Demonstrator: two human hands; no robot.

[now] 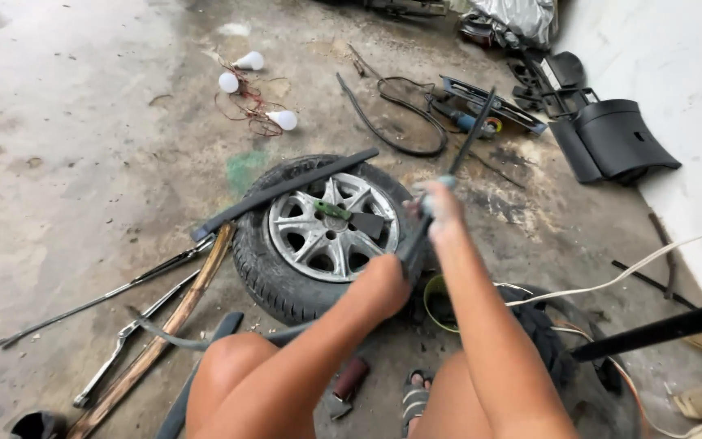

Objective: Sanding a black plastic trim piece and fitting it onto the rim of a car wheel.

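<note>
Head view: I see my left hand clenched low on a long dark metal lever bar, and my right hand grasping the same bar higher up. The bar slants toward one o'clock, its lower end at the rim of a black rubber tyre on a silver spoked alloy wheel lying flat at centre. A black flat strip crosses the tyre's eleven o'clock edge. Three white bulbs on red wire lie at eleven o'clock, well apart.
</note>
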